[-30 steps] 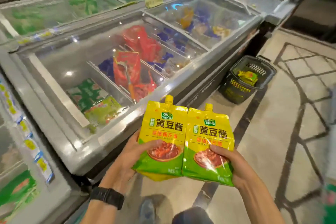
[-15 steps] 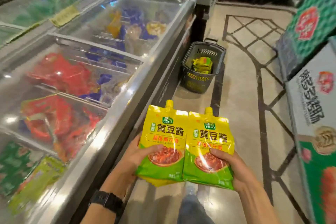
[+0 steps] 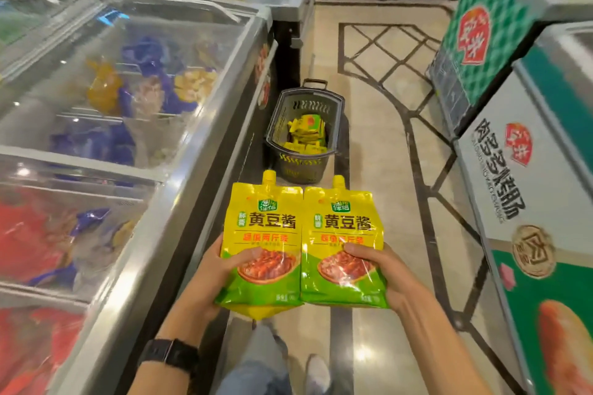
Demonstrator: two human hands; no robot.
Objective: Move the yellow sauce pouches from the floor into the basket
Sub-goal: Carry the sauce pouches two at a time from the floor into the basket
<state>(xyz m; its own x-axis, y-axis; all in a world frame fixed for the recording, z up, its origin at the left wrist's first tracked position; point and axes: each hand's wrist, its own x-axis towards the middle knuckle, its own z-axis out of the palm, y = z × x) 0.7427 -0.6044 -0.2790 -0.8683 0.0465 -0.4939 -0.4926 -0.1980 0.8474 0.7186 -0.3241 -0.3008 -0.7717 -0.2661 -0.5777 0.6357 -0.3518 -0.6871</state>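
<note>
Two yellow and green sauce pouches with spouts are held upright side by side at chest height. My left hand (image 3: 218, 276) grips the left pouch (image 3: 264, 221) by its lower edge, and another yellow pouch peeks out behind it. My right hand (image 3: 382, 272) grips the right pouch (image 3: 345, 221) the same way. Ahead on the floor stands the dark plastic basket (image 3: 301, 163), with several yellow pouches (image 3: 305, 135) lying inside it. The basket sits just beyond the tops of the held pouches.
A long glass-topped chest freezer (image 3: 179, 189) runs along the left side of the aisle. Freezers with printed panels (image 3: 526, 202) line the right side. The tiled floor (image 3: 378, 125) runs between them, and my legs and shoes show at the bottom.
The view has turned and moved up the aisle, so the basket is now closer and straight ahead. Both hands keep the same grip on the pouches.
</note>
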